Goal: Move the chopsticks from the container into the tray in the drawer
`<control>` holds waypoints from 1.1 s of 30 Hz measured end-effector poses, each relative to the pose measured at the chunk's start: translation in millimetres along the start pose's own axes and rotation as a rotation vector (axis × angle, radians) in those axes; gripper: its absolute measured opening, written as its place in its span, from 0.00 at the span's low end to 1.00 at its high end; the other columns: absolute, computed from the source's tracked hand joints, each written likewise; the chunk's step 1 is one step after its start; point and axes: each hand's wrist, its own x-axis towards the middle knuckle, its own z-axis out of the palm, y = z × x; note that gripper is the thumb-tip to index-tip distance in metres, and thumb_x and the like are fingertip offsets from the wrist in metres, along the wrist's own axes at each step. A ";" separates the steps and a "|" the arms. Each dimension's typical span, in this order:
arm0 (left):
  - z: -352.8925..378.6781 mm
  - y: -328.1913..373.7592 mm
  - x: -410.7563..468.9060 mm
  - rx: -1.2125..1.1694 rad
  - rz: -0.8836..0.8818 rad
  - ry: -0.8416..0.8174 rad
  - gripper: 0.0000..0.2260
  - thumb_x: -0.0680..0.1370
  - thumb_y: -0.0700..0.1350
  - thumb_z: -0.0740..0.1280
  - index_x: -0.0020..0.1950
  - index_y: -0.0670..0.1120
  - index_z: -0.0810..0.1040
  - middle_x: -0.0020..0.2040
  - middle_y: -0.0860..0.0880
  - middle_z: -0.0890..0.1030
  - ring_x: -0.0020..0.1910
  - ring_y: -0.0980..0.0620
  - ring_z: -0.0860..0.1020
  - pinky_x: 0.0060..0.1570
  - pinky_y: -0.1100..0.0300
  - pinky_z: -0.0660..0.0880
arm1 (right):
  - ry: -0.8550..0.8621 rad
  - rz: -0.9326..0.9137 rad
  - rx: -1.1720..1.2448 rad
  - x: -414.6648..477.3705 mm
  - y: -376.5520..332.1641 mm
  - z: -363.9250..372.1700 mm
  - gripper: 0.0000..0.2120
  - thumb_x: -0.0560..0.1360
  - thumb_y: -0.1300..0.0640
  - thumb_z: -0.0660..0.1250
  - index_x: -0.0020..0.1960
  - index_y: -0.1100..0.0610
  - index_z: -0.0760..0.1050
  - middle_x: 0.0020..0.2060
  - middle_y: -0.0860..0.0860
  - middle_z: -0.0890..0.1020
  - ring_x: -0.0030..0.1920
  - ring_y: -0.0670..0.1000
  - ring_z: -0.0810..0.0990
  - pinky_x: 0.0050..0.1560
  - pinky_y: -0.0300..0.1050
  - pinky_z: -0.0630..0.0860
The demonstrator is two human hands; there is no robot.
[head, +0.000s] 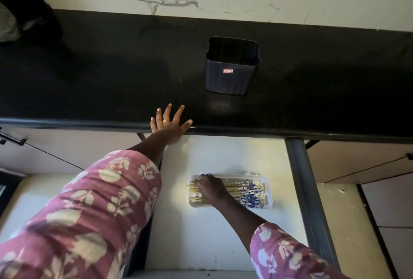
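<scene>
A dark ribbed container point(232, 68) stands upright on the black countertop, and I see nothing inside it. Below, the drawer point(223, 229) is pulled out with a white tray point(269, 200) in it. Several wooden chopsticks point(243, 191) with blue-and-white patterned ends lie lengthwise in the tray. My right hand point(210, 187) rests on the left part of the bundle, fingers curled over the plain tips. My left hand point(169, 124) lies flat on the counter's front edge, fingers spread, holding nothing.
The black countertop point(111, 82) runs the full width under a white marbled wall. A dark object point(20, 10) sits at the far left of the counter. The drawer's grey metal rail point(306, 200) runs along its right side, with cabinet fronts on both sides.
</scene>
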 end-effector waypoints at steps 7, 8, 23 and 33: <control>-0.8 0.9 -0.3 0.003 0.001 -0.002 0.28 0.76 0.67 0.49 0.74 0.65 0.44 0.78 0.54 0.40 0.76 0.45 0.37 0.72 0.44 0.39 | 0.051 0.041 -0.036 -6.6 6.7 9.2 0.14 0.77 0.65 0.56 0.60 0.62 0.74 0.58 0.59 0.78 0.61 0.60 0.75 0.55 0.51 0.76; -0.5 0.9 -0.8 -0.002 0.002 0.000 0.28 0.76 0.67 0.49 0.74 0.65 0.44 0.78 0.54 0.41 0.76 0.45 0.37 0.72 0.44 0.39 | 0.039 0.039 -0.041 -8.7 8.1 11.7 0.14 0.77 0.64 0.56 0.60 0.63 0.75 0.59 0.59 0.77 0.61 0.60 0.75 0.56 0.52 0.75; -1.0 3.0 -5.9 0.015 0.028 0.047 0.28 0.77 0.66 0.49 0.75 0.63 0.45 0.78 0.51 0.42 0.76 0.43 0.39 0.72 0.43 0.40 | 0.078 0.147 0.034 -13.1 -1.3 25.5 0.13 0.77 0.65 0.58 0.59 0.65 0.75 0.61 0.61 0.76 0.61 0.61 0.75 0.56 0.54 0.75; 26.1 -4.8 -46.1 -0.242 0.169 0.396 0.25 0.81 0.49 0.57 0.76 0.44 0.57 0.78 0.43 0.53 0.77 0.42 0.49 0.74 0.47 0.48 | 0.336 0.563 0.311 -58.7 20.1 20.0 0.15 0.74 0.69 0.56 0.55 0.62 0.76 0.55 0.58 0.79 0.58 0.56 0.77 0.53 0.48 0.76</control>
